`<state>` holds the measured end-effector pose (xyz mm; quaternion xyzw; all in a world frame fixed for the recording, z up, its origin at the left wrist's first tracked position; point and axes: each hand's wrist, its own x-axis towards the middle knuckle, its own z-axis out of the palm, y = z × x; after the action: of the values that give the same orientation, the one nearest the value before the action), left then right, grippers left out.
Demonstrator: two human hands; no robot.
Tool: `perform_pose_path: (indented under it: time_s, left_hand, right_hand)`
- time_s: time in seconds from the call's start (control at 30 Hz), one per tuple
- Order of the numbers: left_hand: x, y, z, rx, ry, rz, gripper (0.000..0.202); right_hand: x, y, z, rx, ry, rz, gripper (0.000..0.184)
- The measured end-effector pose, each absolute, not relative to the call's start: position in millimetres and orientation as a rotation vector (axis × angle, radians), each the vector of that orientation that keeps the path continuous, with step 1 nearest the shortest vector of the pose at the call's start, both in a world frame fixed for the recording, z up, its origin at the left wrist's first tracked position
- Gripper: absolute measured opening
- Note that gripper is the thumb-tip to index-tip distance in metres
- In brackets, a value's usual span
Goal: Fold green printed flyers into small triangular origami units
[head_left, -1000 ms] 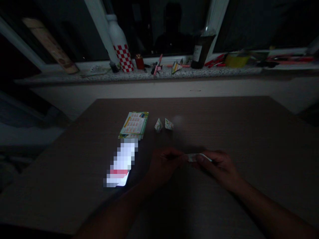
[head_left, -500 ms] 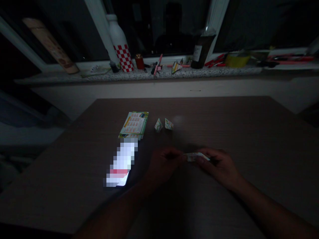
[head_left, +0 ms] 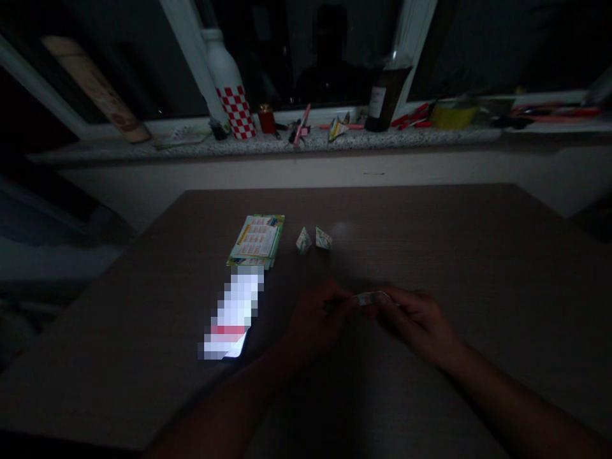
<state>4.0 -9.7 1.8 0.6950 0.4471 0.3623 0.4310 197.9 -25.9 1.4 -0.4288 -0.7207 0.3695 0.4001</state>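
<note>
A small strip of folded printed paper (head_left: 366, 299) is stretched between my two hands, above the front middle of the table. My left hand (head_left: 321, 313) pinches its left end between thumb and fingertips. On the other side, my right hand (head_left: 417, 319) grips the right end, its thumb pressed on the near face. Fingers cover much of the paper, so its full shape is hidden. Beyond my hands stand two small folded paper pieces, a left one (head_left: 303, 241) and a right one (head_left: 324, 238), both pointed and with similar print.
Left of my hands, a lit phone (head_left: 234, 315) lies below a stack of printed calendar cards (head_left: 257, 239) on the wooden table (head_left: 454, 236). Along the granite windowsill (head_left: 191, 148) stand a checkered bottle (head_left: 232, 89), a dark bottle (head_left: 380, 102), a small jar (head_left: 266, 119) and several pens.
My right fingers have shifted slightly to the left along the paper, and less of it shows now. The phone, cards and two folded pieces have stayed in place.
</note>
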Motion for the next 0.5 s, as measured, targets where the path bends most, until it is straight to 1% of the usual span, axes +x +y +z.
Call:
perform_pose_path:
  time_s: [0.17, 0.27, 0.5]
  left_hand:
    - [6.3, -12.3, -0.4, 1.447, 0.958, 0.874, 0.02]
    - [6.0, -11.8, -0.2, 1.323, 0.928, 0.866, 0.021]
    - [3.8, -6.6, -0.7, 1.229, 0.938, 0.841, 0.026]
  right_hand:
    - [199.4, -24.9, 0.6, -1.045, -1.84, 0.89, 0.025]
    - [199.9, -25.2, -0.8, -1.032, -1.821, 0.943, 0.026]
    - [200.2, -27.1, -4.0, -1.042, -1.745, 1.011, 0.033]
